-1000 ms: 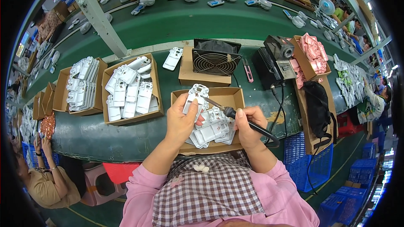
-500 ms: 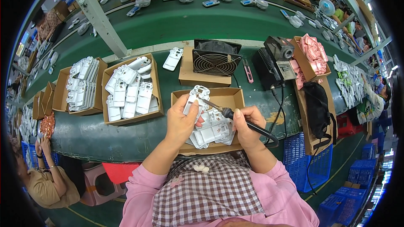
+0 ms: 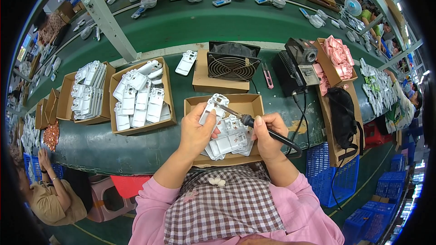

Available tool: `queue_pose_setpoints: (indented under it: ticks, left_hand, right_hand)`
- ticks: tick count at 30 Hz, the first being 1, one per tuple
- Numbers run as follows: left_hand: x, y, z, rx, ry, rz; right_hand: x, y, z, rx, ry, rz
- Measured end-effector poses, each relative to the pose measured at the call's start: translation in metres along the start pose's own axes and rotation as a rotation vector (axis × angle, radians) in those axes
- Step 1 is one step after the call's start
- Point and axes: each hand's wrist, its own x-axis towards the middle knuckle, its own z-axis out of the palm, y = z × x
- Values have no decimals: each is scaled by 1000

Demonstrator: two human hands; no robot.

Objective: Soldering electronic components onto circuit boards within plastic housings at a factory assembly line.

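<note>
Over a shallow cardboard box [image 3: 251, 104], my left hand [image 3: 196, 129] grips a white plastic casing [image 3: 210, 111], thumb across its front. My right hand [image 3: 269, 135] is closed round the black handle of a soldering iron [image 3: 247, 120]. The iron's metal tip meets the upper part of the casing, near the small fittings there; whether it actually touches cannot be made out. Beneath my hands, several similar white casings [image 3: 227, 143] lie in the box. From the iron's handle, a dark cable bends away to the right.
Behind the box stands a black fan [image 3: 234, 66] on cardboard. Rightward are a utility knife [image 3: 268, 76], a black soldering station [image 3: 290, 72] and pink parts [image 3: 336, 56]. Boxes of white casings [image 3: 141, 97] stand left. Beyond runs a green conveyor [image 3: 181, 22] carrying small fans. A co-worker [image 3: 52, 195] sits at left.
The casing and the iron's tip have shifted slightly, still together. Small fans on the conveyor have moved left. The co-worker at left has drawn both hands together.
</note>
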Motion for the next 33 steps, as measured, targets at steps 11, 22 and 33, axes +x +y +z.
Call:
queue_pose_setpoints:
  ticks: [11, 22, 33]
  left_hand:
    - [0, 1, -2, -42, 5, -19]
    - [29, 61, -70, 1214, 473, 229]
    - [93, 30, -207, 447, 587, -125]
  right_hand:
    - [-1, 5, 2, -9, 24, -17]
    - [2, 6, -10, 177, 142, -51]
    - [-1, 6, -10, 222, 64, -10]
